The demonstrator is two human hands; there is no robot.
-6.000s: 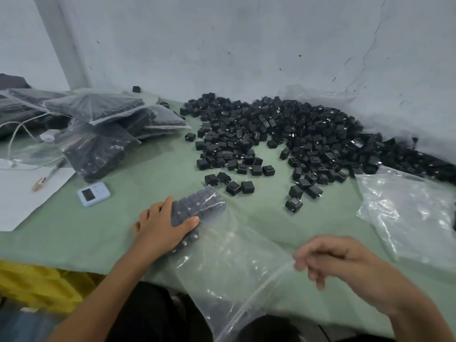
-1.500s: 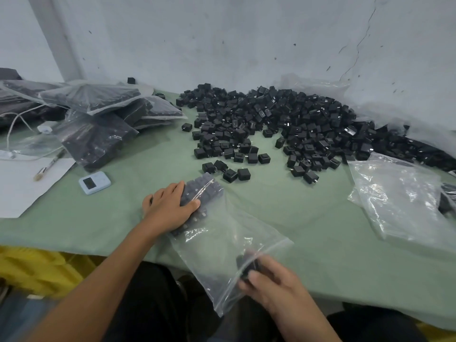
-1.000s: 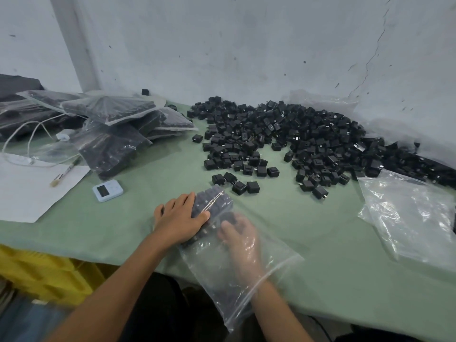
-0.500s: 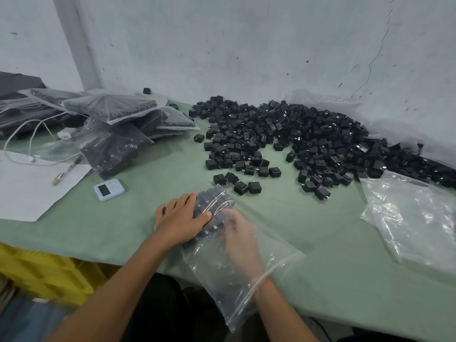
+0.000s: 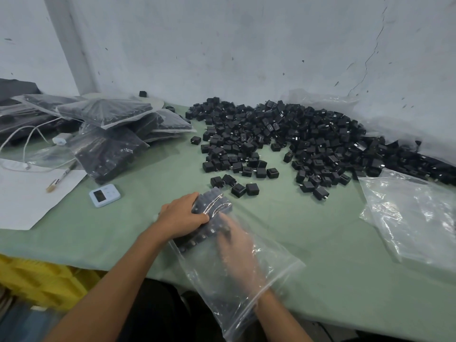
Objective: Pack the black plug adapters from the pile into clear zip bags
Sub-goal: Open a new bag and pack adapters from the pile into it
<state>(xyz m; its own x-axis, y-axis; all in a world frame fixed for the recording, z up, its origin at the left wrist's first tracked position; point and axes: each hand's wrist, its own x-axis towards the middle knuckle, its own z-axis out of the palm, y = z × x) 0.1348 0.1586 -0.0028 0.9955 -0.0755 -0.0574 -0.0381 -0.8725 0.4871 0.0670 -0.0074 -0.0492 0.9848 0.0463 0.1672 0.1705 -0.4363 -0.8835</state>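
The left hand [image 5: 183, 215] clamps the bag [image 5: 278, 265] over its packed adapters [image 5: 214, 203]. The right hand [image 5: 237, 248] is inside it, blurred, so I cannot tell its grip. The pile [image 5: 283, 137] sits beyond on the counter [image 5: 296, 230]. A careless withdrawal could topple the packed ones.

The pile of adapters [image 5: 283, 139] at upper centre is glossy black, on a plain pale green table cover [image 5: 333, 255]. The zip bag [image 5: 276, 265] at lower centre is clear with white glints. At the left of the frame are white paper [image 5: 22, 201], a pale blue timer [image 5: 104, 195] with a dark screen, and a yellow crate [image 5: 37, 280]. The wall [image 5: 246, 45] is off-white, flecked dark.
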